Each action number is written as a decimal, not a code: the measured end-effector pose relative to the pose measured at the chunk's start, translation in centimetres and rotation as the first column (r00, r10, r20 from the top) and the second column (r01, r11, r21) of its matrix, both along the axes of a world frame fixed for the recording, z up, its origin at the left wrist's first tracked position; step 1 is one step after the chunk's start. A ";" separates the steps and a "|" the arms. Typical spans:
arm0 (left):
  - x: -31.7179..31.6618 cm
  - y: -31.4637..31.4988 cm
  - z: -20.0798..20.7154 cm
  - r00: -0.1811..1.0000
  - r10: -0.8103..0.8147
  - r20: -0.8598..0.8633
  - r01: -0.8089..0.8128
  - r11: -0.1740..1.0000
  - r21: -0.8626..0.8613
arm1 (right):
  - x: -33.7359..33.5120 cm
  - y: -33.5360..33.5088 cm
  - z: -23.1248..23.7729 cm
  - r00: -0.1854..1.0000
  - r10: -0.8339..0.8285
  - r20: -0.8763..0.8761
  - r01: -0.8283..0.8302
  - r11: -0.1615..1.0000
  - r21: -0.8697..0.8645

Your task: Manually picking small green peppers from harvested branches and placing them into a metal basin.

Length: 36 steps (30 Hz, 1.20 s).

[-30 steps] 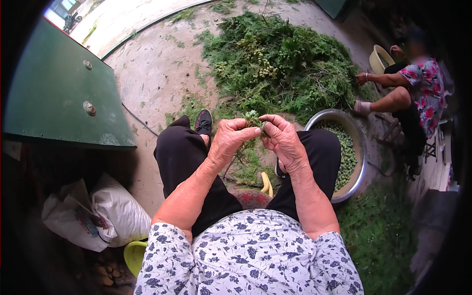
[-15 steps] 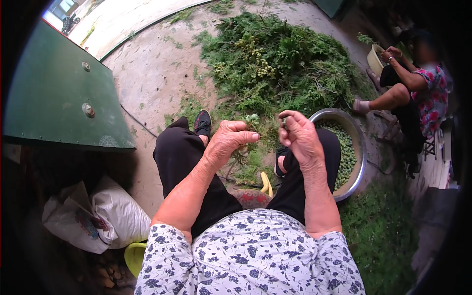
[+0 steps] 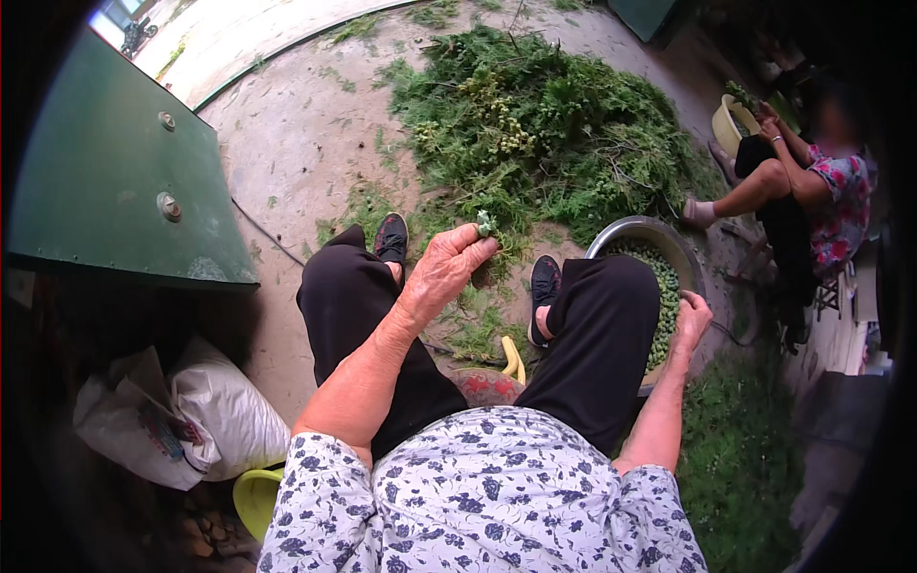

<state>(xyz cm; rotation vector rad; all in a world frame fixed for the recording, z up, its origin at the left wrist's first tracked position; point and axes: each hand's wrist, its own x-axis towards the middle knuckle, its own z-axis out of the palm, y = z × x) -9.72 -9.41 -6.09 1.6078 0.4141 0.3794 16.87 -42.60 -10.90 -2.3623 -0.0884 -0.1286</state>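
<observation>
My left hand (image 3: 445, 269) pinches an evergreen sprig (image 3: 486, 223) with pale green knobbly cones between thumb and fingers, held out in front of my knees. At the right, my right hand (image 3: 692, 320) is over the near right rim of a wide metal basin (image 3: 700, 265). Its fingers are curled inward toward the basin, and whatever they hold is hidden. Many small round green cones (image 3: 666, 286) lie inside the basin. My right knee covers part of the basin's left side.
A large heap of evergreen branches (image 3: 544, 124) lies ahead on the concrete. At the right, a seated person (image 3: 836, 191) handles greenery over a cream tub (image 3: 728, 119). A green metal panel (image 3: 115, 172), white sacks (image 3: 224, 411) and a yellow-green basin (image 3: 256, 501) are at my left.
My right hand has moved from beside the left hand, rightward and back to the basin. The left hand keeps the sprig and has shifted slightly. The other person's hands have lowered toward the tub.
</observation>
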 end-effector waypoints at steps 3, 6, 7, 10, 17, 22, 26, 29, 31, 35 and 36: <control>-0.1 -0.3 -0.2 1.000 -0.014 -0.007 0.013 0.989 -0.146 | 0.0 -0.4 -0.5 0.998 -0.032 0.059 0.040 0.990 -0.133; 0.0 -0.5 0.1 0.992 -0.087 -0.091 0.079 0.993 -0.089 | -0.3 0.1 0.4 0.992 0.018 0.126 0.035 0.912 -0.408; 0.1 -0.6 0.7 0.992 -0.088 -0.093 0.080 0.993 -0.088 | -0.8 1.0 1.7 0.990 0.091 0.110 -0.051 0.945 -0.322; 0.3 -1.3 1.5 0.974 -0.115 -0.195 0.086 0.985 -0.152 | -4.4 7.4 7.6 0.957 0.291 0.007 -0.287 0.937 0.200; 0.2 -1.1 1.0 0.987 -0.152 -0.055 0.156 0.985 0.077 | -13.6 19.3 11.4 0.358 0.910 0.210 -0.927 0.320 0.197; 0.3 -1.4 0.8 0.985 -0.170 -0.040 0.173 0.977 0.120 | -13.9 19.8 8.7 0.400 0.912 0.093 -0.900 0.372 0.226; 0.0 -1.4 1.3 0.987 -0.158 -0.032 0.161 0.980 0.121 | -14.1 19.8 7.6 0.411 0.893 -0.184 -0.615 0.421 0.667; 0.1 -1.7 2.2 0.986 -0.145 -0.087 0.143 0.989 -0.029 | -14.4 20.0 6.9 0.301 0.876 -0.376 0.074 0.371 0.926; 0.0 -1.8 2.8 0.984 -0.156 -0.089 0.142 0.980 -0.143 | -13.6 19.4 6.3 0.231 0.901 -0.367 0.207 0.323 0.923; 0.1 -1.7 2.3 0.982 -0.153 -0.112 0.109 0.937 -0.331 | -13.2 19.1 6.1 0.262 0.913 -0.312 0.184 0.270 0.945; 0.2 -1.7 2.2 0.981 -0.156 -0.114 0.111 0.937 -0.330 | -13.4 19.1 6.4 0.338 0.884 -0.322 0.104 0.305 0.947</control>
